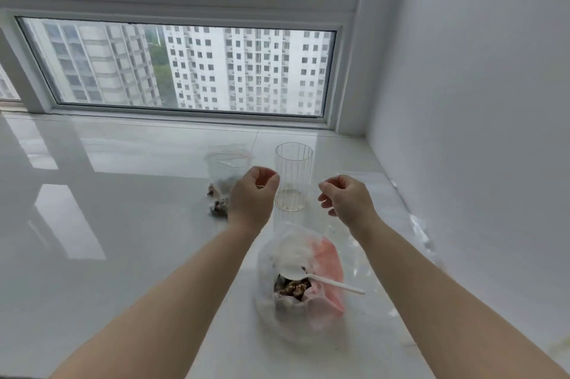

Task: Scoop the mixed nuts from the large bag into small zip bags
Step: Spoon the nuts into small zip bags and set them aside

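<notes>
The large clear bag [327, 258] with a pink patch stands open on the white counter, mixed nuts [291, 287] showing in its mouth. A white plastic spoon [311, 277] lies across that mouth, its bowl over the nuts. Above it, my left hand [253, 193] and my right hand [347, 199] each pinch a top corner of a barely visible clear small zip bag [296, 221]. The bag hangs between them in front of a ribbed glass [293, 175]. Behind my left hand lie small zip bags [220, 193] holding nuts.
The glossy white counter [123, 224] runs back to a window sill. A white wall [478, 132] closes the right side. Crumpled clear plastic [413, 218] lies along the wall's foot, to the right of my right hand.
</notes>
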